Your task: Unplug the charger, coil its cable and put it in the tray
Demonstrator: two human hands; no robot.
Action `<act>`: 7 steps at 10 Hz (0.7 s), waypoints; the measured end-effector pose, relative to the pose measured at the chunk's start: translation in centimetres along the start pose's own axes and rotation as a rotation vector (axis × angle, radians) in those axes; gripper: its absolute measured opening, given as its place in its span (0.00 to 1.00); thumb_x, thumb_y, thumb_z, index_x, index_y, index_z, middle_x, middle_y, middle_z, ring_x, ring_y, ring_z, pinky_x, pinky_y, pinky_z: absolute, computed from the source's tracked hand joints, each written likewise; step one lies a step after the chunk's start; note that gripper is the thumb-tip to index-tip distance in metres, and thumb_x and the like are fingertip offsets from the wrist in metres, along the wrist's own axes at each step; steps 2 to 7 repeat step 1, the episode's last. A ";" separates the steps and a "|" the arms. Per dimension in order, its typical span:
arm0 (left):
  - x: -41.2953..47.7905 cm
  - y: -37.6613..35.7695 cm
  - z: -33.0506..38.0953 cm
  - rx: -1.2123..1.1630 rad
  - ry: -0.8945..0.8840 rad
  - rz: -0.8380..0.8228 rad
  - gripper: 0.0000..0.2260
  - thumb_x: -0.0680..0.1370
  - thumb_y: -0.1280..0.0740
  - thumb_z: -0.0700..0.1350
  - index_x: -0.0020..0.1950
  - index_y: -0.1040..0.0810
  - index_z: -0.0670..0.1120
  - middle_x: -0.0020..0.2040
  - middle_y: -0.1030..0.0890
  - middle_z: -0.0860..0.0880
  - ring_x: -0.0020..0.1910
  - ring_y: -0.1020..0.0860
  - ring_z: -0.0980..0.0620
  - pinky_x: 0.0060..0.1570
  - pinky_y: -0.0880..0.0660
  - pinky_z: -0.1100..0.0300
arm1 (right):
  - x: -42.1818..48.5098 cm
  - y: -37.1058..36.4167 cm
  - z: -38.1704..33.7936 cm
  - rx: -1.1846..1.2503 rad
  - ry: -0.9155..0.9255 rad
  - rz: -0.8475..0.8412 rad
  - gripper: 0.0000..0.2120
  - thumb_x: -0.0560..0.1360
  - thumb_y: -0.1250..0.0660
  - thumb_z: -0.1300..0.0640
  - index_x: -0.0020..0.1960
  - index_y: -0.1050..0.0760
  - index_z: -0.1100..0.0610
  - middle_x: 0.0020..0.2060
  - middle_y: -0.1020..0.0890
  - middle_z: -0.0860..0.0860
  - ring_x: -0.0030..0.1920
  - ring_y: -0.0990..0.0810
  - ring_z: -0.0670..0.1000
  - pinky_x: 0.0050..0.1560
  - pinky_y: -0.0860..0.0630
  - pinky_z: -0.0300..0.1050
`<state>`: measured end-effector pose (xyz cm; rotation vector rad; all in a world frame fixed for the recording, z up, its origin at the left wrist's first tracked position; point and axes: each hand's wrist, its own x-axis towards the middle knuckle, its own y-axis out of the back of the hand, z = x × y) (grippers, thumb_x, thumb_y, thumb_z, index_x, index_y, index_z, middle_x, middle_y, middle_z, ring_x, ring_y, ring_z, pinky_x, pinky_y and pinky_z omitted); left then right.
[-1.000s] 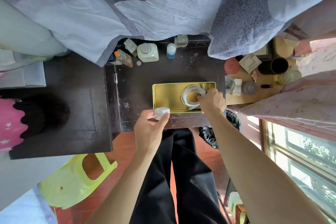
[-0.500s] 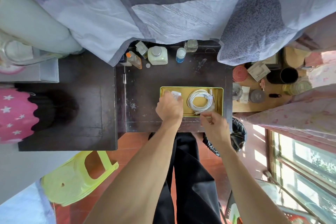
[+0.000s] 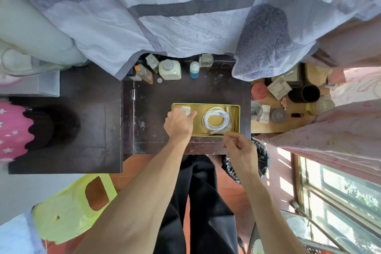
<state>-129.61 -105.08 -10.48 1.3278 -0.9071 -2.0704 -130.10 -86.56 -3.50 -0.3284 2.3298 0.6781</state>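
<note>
Coiled cable (image 3: 216, 118) (white) in tray (image 3: 237, 117)

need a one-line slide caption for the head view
Left hand sets the white charger plug into the yellow tray beside the coiled cable; right hand hovers empty at the tray's near edge.

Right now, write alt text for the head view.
Seen from above, the left hand sets a white charger into a yellow tray on a dark table, beside a coiled white cable. The right hand hovers empty at the tray's near edge; bottles line the far side.
</note>
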 end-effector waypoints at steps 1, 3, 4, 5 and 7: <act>-2.9 2.9 -1.2 0.040 -0.100 -0.044 0.20 0.79 0.36 0.62 0.60 0.24 0.47 0.48 0.14 0.48 0.49 0.16 0.43 0.45 0.24 0.52 | -3.7 3.9 -3.9 0.057 0.084 0.097 0.05 0.80 0.28 0.60 0.52 0.16 0.52 0.41 0.13 0.55 0.37 0.18 0.46 0.33 0.23 0.33; -2.9 2.9 -1.2 0.040 -0.100 -0.044 0.20 0.79 0.36 0.62 0.60 0.24 0.47 0.48 0.14 0.48 0.49 0.16 0.43 0.45 0.24 0.52 | -3.7 3.9 -3.9 0.057 0.084 0.097 0.05 0.80 0.28 0.60 0.52 0.16 0.52 0.41 0.13 0.55 0.37 0.18 0.46 0.33 0.23 0.33; -2.9 2.9 -1.2 0.040 -0.100 -0.044 0.20 0.79 0.36 0.62 0.60 0.24 0.47 0.48 0.14 0.48 0.49 0.16 0.43 0.45 0.24 0.52 | -3.7 3.9 -3.9 0.057 0.084 0.097 0.05 0.80 0.28 0.60 0.52 0.16 0.52 0.41 0.13 0.55 0.37 0.18 0.46 0.33 0.23 0.33; -2.9 2.9 -1.2 0.040 -0.100 -0.044 0.20 0.79 0.36 0.62 0.60 0.24 0.47 0.48 0.14 0.48 0.49 0.16 0.43 0.45 0.24 0.52 | -3.7 3.9 -3.9 0.057 0.084 0.097 0.05 0.80 0.28 0.60 0.52 0.16 0.52 0.41 0.13 0.55 0.37 0.18 0.46 0.33 0.23 0.33; -2.9 2.9 -1.2 0.040 -0.100 -0.044 0.20 0.79 0.36 0.62 0.60 0.24 0.47 0.48 0.14 0.48 0.49 0.16 0.43 0.45 0.24 0.52 | -3.7 3.9 -3.9 0.057 0.084 0.097 0.05 0.80 0.28 0.60 0.52 0.16 0.52 0.41 0.13 0.55 0.37 0.18 0.46 0.33 0.23 0.33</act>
